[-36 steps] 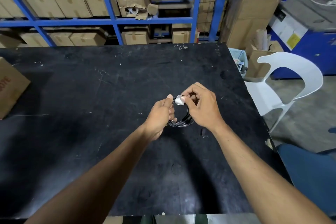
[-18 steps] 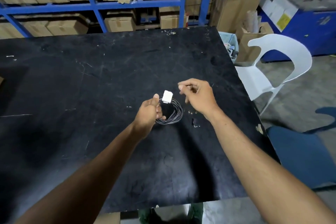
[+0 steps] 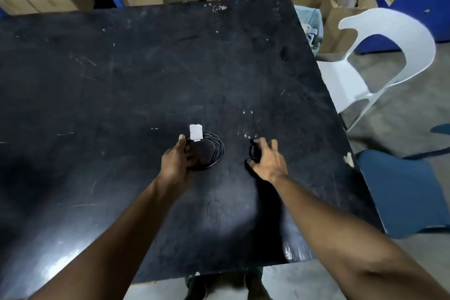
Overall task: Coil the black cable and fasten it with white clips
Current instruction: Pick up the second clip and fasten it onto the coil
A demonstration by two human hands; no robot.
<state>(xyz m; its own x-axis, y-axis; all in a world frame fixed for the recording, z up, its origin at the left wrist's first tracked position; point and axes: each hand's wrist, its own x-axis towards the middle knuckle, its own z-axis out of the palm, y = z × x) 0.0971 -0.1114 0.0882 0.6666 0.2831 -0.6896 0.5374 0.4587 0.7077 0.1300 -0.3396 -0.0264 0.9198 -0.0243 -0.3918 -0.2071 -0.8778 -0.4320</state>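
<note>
Right hand (image 3: 265, 161) dropped to black table (image 3: 146, 80), spread, left hand (image 3: 179, 159) gripping coiled cable (image 3: 215, 150)

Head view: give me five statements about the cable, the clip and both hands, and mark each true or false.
1. The left hand holds the coiled black cable. True.
2. A white clip sits on the coil at its far side. True.
3. The right hand is pinching the white clip. False: it is off to the right of the coil, apart from it, low over the black table.
4. The cable lies stretched out straight across the table. False: it is wound into a round coil.
5. A white chair stands beside the table on the right. True.
</note>
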